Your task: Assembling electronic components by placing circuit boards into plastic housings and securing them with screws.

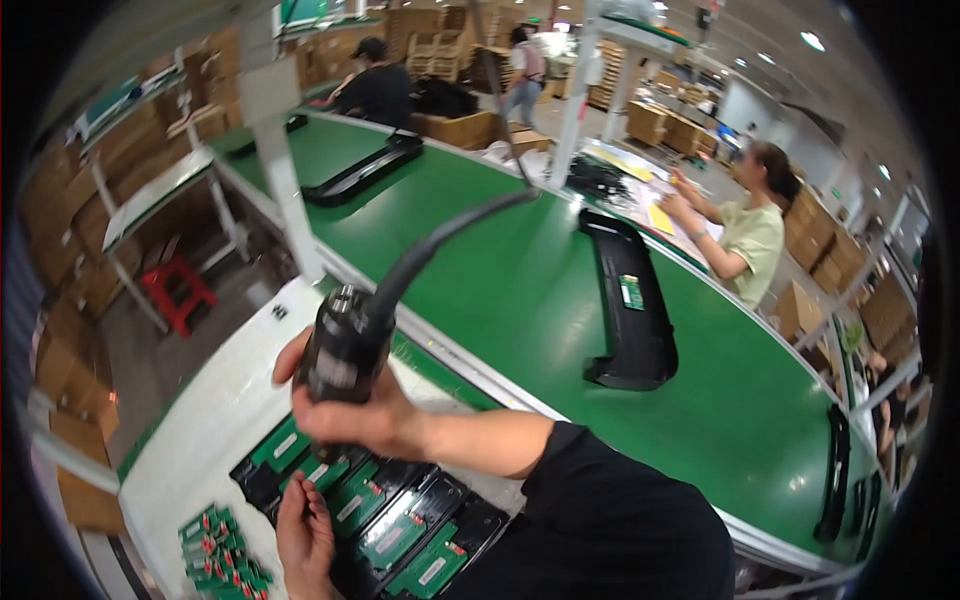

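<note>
My right hand (375, 415) is wrapped around a black electric screwdriver (345, 350), held upright with its thick cable rising from the top. Its lower tip is hidden behind the hand, over a row of black plastic housings (400, 505) fitted with green circuit boards (352, 500). Close below, my left hand (305, 535) is closed, thumb and fingertips pressed together at the near edge of the housings. Whatever the left fingers hold, if anything, is too small to make out. A pile of loose green boards (220, 555) with red parts lies left of it on the white worktop (200, 440).
Beyond the worktop runs a green conveyor belt (480, 290), carrying long black casings (640, 310); one bears a small green board. A metal post (285, 190) stands at the worktop's far edge. Across the belt sits a person in light clothing (755, 225). A red stool (178, 290) is at left.
</note>
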A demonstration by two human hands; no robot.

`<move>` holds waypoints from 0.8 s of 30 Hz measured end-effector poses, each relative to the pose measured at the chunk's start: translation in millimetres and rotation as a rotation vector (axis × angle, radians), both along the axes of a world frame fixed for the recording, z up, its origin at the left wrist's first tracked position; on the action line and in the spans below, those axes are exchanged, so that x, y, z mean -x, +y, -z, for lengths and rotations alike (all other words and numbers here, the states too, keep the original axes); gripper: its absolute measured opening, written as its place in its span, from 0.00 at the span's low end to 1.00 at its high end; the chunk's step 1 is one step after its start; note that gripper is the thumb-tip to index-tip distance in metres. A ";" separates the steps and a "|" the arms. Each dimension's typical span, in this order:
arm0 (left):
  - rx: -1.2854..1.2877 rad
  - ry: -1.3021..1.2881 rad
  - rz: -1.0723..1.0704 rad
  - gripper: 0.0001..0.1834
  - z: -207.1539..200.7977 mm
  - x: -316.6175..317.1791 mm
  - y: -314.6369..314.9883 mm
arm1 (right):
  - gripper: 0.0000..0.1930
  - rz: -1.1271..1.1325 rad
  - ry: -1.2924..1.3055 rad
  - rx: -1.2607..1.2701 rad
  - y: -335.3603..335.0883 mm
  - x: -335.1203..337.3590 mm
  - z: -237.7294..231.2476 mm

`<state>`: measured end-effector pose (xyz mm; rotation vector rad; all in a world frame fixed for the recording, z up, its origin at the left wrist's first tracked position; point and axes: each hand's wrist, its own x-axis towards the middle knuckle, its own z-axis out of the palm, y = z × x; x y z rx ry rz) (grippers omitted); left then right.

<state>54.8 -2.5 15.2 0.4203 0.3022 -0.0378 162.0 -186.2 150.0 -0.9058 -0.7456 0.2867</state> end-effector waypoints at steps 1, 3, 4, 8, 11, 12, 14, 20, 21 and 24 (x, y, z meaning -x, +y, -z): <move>0.009 0.038 -0.004 0.10 5.0 -7.5 -4.0 | 0.18 -0.012 -0.026 0.006 -3.2 4.3 -3.6; 0.166 -0.095 0.153 0.10 27.4 -19.0 3.6 | 0.18 -0.012 -0.093 0.001 -2.3 6.2 -2.1; 0.165 -0.103 0.183 0.10 28.7 -21.8 4.8 | 0.17 0.000 -0.159 0.011 1.5 7.8 -1.4; 0.201 -0.189 0.225 0.12 21.2 -29.2 1.0 | 0.16 -0.078 -0.146 -0.001 7.0 11.3 0.2; -0.064 0.065 0.052 0.10 -4.1 -25.0 -8.7 | 0.16 -0.107 -0.121 -0.036 15.6 10.0 4.9; -0.064 0.054 0.052 0.10 -7.0 -23.1 -7.6 | 0.16 -0.097 -0.128 -0.011 19.3 9.6 6.6; -0.070 0.003 0.081 0.10 -8.0 -18.0 -2.4 | 0.15 -0.101 -0.097 -0.037 25.1 11.0 9.7; -0.069 0.039 0.090 0.08 3.2 -26.2 9.3 | 0.15 -0.089 -0.087 -0.033 30.8 7.6 6.2; -0.050 0.103 0.001 0.10 3.8 -31.0 7.3 | 0.15 -0.090 -0.097 -0.026 32.1 6.6 5.3; -0.015 0.111 -0.025 0.10 19.8 -35.6 17.4 | 0.15 -0.073 -0.106 -0.026 33.6 3.6 1.8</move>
